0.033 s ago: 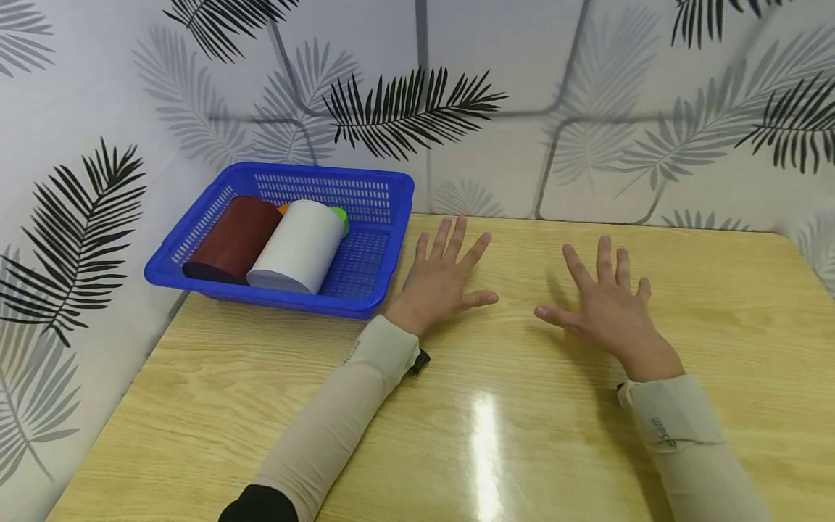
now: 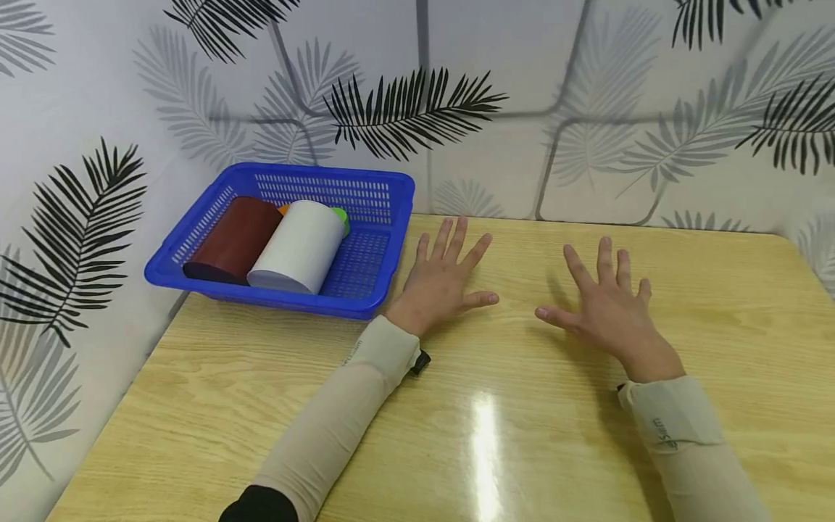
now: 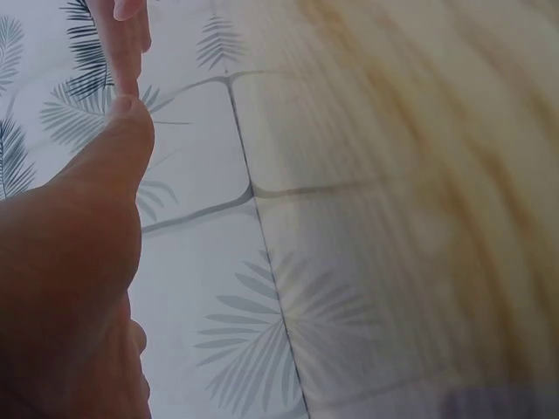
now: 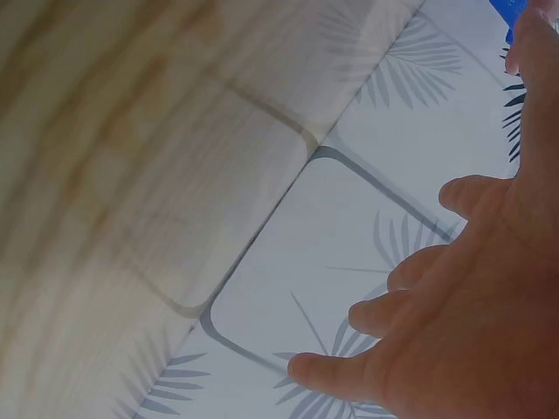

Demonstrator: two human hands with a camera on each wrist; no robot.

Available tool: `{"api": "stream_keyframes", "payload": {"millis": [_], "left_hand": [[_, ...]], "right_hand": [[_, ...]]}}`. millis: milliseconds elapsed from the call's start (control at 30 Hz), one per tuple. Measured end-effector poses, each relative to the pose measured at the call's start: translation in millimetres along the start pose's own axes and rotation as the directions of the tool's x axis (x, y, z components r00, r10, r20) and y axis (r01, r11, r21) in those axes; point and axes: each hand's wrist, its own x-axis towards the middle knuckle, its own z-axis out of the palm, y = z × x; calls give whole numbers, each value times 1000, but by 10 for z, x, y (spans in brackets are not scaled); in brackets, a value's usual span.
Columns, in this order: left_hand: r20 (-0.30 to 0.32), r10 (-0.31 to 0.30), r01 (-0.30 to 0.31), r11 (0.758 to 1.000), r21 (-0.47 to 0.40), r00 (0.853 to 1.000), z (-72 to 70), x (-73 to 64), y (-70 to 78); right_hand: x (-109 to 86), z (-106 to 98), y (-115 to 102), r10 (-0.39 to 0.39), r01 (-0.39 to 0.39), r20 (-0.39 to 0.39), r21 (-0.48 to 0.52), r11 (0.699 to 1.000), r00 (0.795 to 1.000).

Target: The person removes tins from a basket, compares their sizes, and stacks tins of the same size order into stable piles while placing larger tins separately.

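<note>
Wide apart, fingers (image 2: 605,262) of both hands (image 2: 433,288) (image 2: 613,313)

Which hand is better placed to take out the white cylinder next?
Likely the left hand: it's empty and close beside the basket holding the white cylinder. The right hand, also empty, is farther away.

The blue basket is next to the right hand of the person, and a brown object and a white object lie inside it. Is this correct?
Not quite: the blue basket is next to the left hand, not the right hand, as the head view shows. The brown object and white object do lie inside it.
</note>
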Motion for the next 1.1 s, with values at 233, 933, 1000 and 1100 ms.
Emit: {"api": "stream_keyframes", "payload": {"millis": [233,933,1000,1100], "left_hand": [[-20,-5,5,1000,2,1000,-40,-35,-36],[-80,37,-44,994,-96,996,-597,-364,-142],[-101,31,-44,992,-120,994,-684,-476,-271],[-141,20,-40,989,-141,990,-776,-656,-540]], "right_hand": [[57,-10,-76,-18,18,-22,1,1000,1000],[-43,-72,-125,-70,71,-19,72,995,997],[-52,-91,-143,-74,76,-27,79,994,997],[-42,-117,-190,-91,95,-47,85,992,995]]}}
